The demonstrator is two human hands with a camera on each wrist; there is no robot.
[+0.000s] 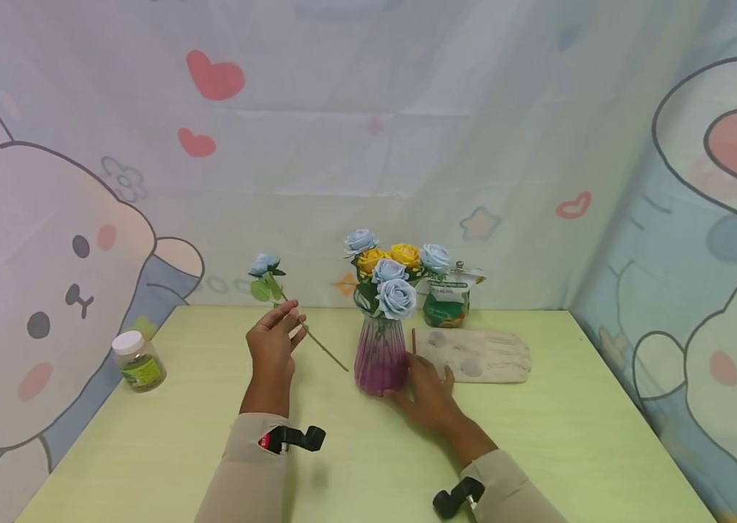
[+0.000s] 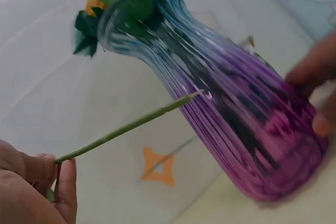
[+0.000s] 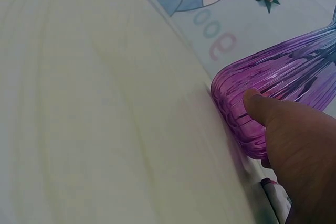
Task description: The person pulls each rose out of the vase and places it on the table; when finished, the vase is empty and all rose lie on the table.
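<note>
A purple ribbed glass vase (image 1: 381,357) stands upright on the table, holding several light blue and yellow artificial roses (image 1: 397,298). Low on its right side, my right hand (image 1: 430,398) grips the vase, the thumb lying across the glass in the right wrist view. To the left of the vase, my left hand (image 1: 273,340) pinches the green stem (image 2: 121,130) of a single light blue rose (image 1: 265,264). That rose's bloom points up and left, while the bare stem end slants down toward the vase. In the left wrist view the stem tip overlaps the vase's side; contact cannot be told.
Behind the vase on the right is a green and white pouch (image 1: 448,299). A pale cloth-like flat item (image 1: 482,356) lies right of the vase. On the far left stands a white-lidded jar (image 1: 139,362). A printed curtain (image 1: 407,160) backs the table (image 1: 577,436).
</note>
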